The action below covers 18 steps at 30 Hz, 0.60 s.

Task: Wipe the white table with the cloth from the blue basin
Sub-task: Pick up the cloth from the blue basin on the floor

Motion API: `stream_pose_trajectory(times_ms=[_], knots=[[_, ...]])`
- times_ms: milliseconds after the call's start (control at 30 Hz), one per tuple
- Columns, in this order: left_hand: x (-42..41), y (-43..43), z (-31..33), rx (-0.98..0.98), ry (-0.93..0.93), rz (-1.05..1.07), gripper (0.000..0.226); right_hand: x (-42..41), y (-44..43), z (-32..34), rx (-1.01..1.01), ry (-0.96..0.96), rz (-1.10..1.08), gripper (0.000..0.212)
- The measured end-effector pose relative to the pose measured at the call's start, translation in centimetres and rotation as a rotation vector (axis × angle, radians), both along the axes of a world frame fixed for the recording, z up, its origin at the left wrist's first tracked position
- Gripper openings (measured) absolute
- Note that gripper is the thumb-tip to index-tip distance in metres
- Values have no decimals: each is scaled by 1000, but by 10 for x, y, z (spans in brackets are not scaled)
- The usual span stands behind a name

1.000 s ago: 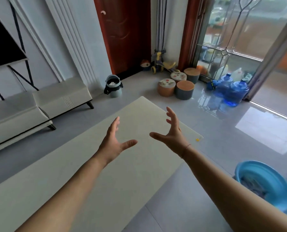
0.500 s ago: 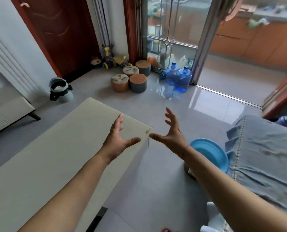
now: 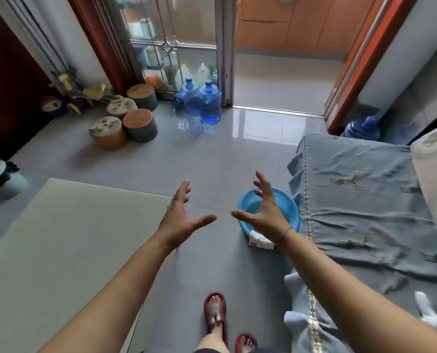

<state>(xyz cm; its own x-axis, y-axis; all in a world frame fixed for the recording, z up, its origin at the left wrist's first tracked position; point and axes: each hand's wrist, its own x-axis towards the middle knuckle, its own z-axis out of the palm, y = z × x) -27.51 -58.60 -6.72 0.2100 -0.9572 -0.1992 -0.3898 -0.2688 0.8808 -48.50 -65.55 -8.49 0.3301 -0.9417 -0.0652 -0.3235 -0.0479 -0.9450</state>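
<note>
On the floor beside the sofa (image 3: 365, 200): blue basin (image 3: 270, 202), a white cloth (image 3: 260, 242) draped at its near rim, partly hidden by the right wrist. Left hand (image 3: 179, 220) and right hand (image 3: 265, 212) both raised, fingers spread, holding nothing. Table (image 3: 59, 250) at left, pale, bare, no wipe marks visible. Judgement: task barely begun; cloth not yet fetched, all wiping left. Glossy grey tile floor (image 3: 212, 154); water jugs (image 3: 202, 103) and stools (image 3: 125, 123) by the glass door.

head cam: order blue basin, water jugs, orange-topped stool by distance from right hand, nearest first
1. blue basin, on the floor just under the right hand.
2. water jugs, far ahead by the glass door.
3. orange-topped stool, ahead-left; too close to the jugs to call.
</note>
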Motion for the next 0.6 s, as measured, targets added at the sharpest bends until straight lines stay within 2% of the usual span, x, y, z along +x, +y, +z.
stream_pose_trajectory(times_ms=[300,467,600], knots=[[-27,-98,-53,91,-20,-218,109,-42,-44,-50,122,52,-250,104],[-54,-135,-119,213,-18,-284,104,-62,-66,-111,215,40,-371,104],[-78,-146,-183,326,1,-264,85,-72,-73,-173,334,7,-440,99]])
